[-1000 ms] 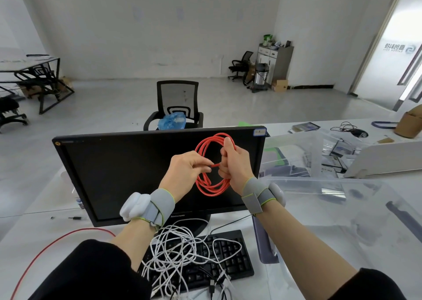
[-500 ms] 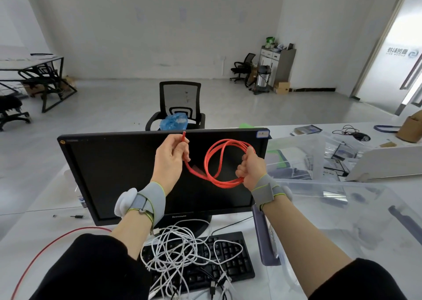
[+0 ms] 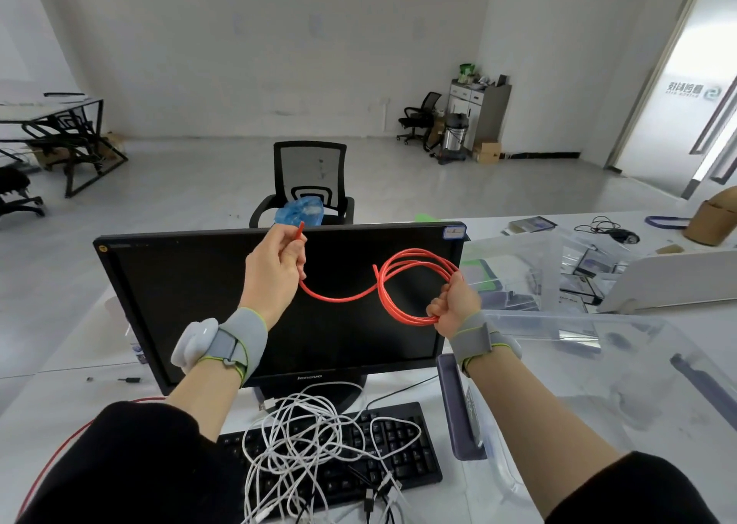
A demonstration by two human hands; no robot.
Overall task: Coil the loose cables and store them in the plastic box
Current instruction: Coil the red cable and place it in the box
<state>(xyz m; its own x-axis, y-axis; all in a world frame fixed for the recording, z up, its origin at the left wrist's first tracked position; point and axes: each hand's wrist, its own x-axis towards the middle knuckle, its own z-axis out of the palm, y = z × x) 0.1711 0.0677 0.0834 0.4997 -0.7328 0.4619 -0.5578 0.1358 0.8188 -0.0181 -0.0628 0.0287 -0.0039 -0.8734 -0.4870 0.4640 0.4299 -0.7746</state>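
My right hand (image 3: 452, 304) is clamped around the gathered loops of the red cable (image 3: 414, 284), fingers curled over the bundle where the turns cross at its lower right, and my left hand (image 3: 275, 272) has its grip closed on the free tail, the cut end poking up just above my thumb. Between the two grips the last loose stretch sags in a shallow curve in front of the monitor (image 3: 199, 284). To do this turn well, I judge that I should bring the tail across to my right grip in an arc the same width as the existing loops, letting the cable roll between my left fingers so it lays flat rather than twisting into a figure eight, and only loosen my right fingers enough to take the new turn in without the others springing open. The coil itself stands up and to the left of my right grip, held in the air, touching nothing else. The plastic box (image 3: 598, 348) lies just beside and below my right wrist, to its right on the worktop (image 3: 79, 388), so the finished coil has a short way to go. Below both grips, a tangle of white cables (image 3: 311, 436) sprawls over the keyboard (image 3: 406, 459), not yet coiled.
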